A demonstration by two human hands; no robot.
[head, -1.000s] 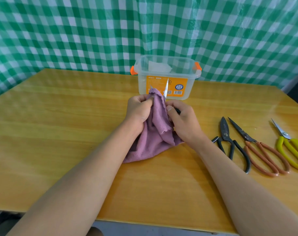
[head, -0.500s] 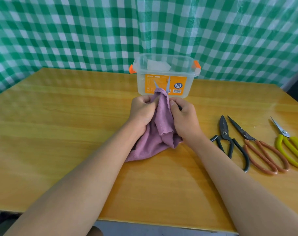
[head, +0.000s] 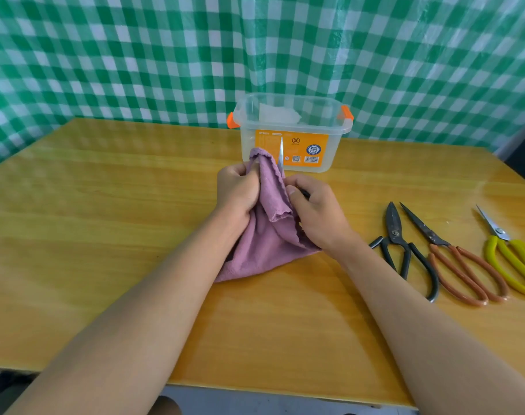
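Purple cloth (head: 267, 235) bunched in left hand (head: 237, 190); right hand (head: 315, 211) grips handle of upright steel blade (head: 281, 152).

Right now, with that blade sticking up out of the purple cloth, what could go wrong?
1. The bladed tool shows a bare tip above the purple cloth, close to the left hand gripping the cloth around it; a slip could cut the fingers.
2. The tip points toward the clear plastic box just behind; a forward push could jab it.
3. Three scissors lie loose beside the right hand, which holds the tool; a sideways sweep might knock them.
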